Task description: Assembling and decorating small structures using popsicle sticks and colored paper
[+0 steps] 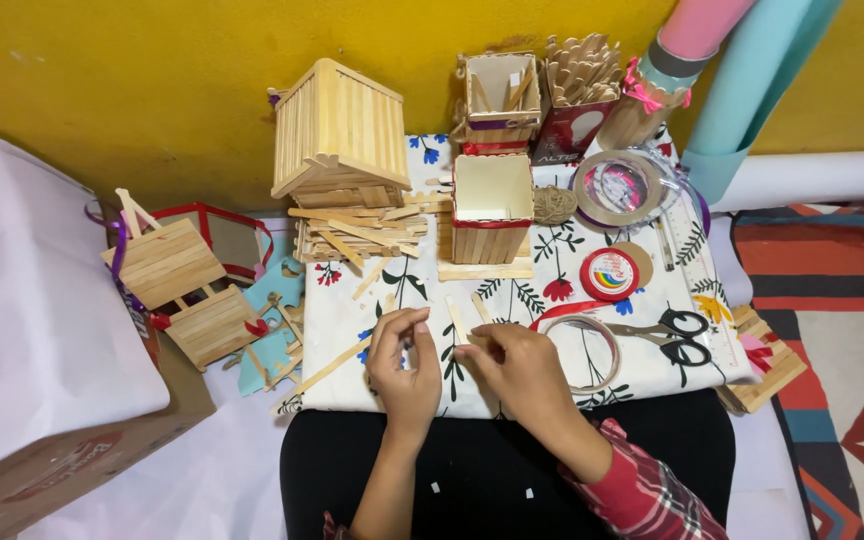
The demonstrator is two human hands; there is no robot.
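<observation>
Two hands meet at the near edge of the floral cloth (372, 300): the left hand (404, 365) has its fingers (418, 327) pinched closed on a pale flat wooden stick (457, 318), and the right hand (522, 368) curls its fingers onto the same stick beside it. That stick is thin, light-coloured, round-ended, lying between both hands. Count with me: one stick house (340, 135) far left, two open stick boxes (492, 208), two tape rings (617, 188), one scissors (674, 335) right.

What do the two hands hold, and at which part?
Left hand and right hand pinch a thin wooden craft stick between them, near its lower end; the exact grip is hidden.
</observation>
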